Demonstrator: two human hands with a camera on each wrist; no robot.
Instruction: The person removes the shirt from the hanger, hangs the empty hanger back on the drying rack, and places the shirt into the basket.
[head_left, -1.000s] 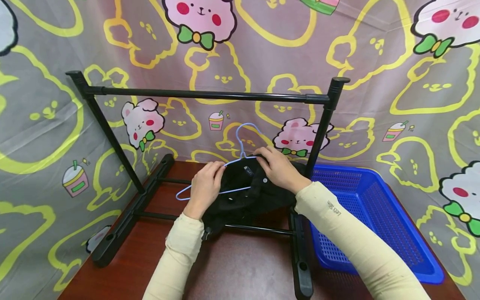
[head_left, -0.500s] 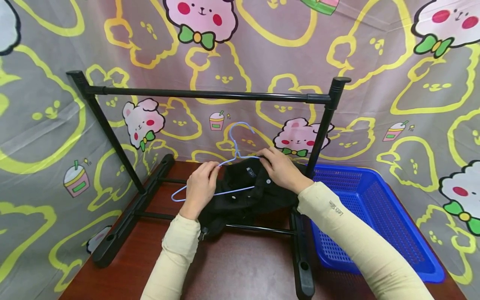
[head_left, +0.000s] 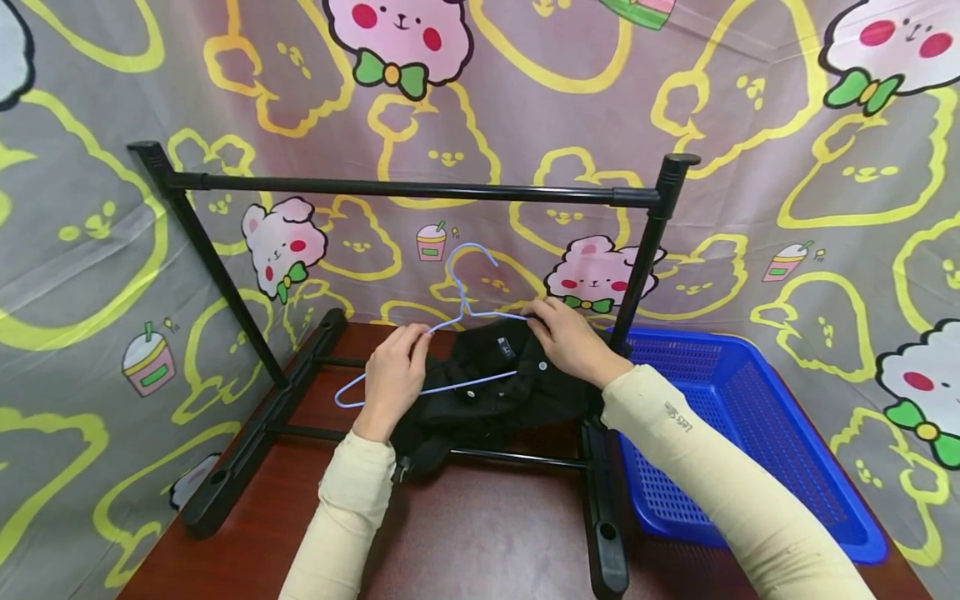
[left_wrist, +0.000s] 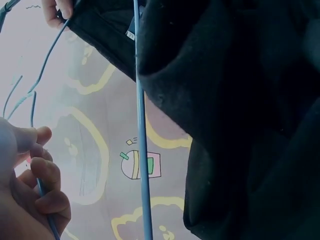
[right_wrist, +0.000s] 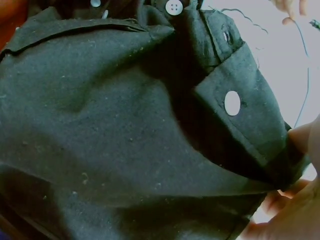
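A light-blue wire clothes hanger [head_left: 463, 307] is held up between both hands, its hook upward. My left hand [head_left: 393, 375] grips the hanger's left shoulder, with the wire [left_wrist: 40, 187] running through its curled fingers. My right hand [head_left: 573, 342] pinches the hanger's right shoulder together with the top edge of a black buttoned garment [head_left: 487, 408]. The garment hangs loosely folded, with a label inside its neck or waist opening. The hanger's bottom bar crosses in front of the opening, and its right end is hidden in the cloth. A white button [right_wrist: 232, 103] shows near my right fingers.
A black rack [head_left: 420, 190] stands on the brown table [head_left: 480, 533], its top bar behind and above the hands. Right of it lies a blue mesh basket [head_left: 735, 417]. A cartoon-print curtain [head_left: 750, 100] encloses the back and sides.
The hanger and my left hand have shifted left. My right hand has moved slightly right, so the hands are farther apart. The garment's opening shows more of its label.
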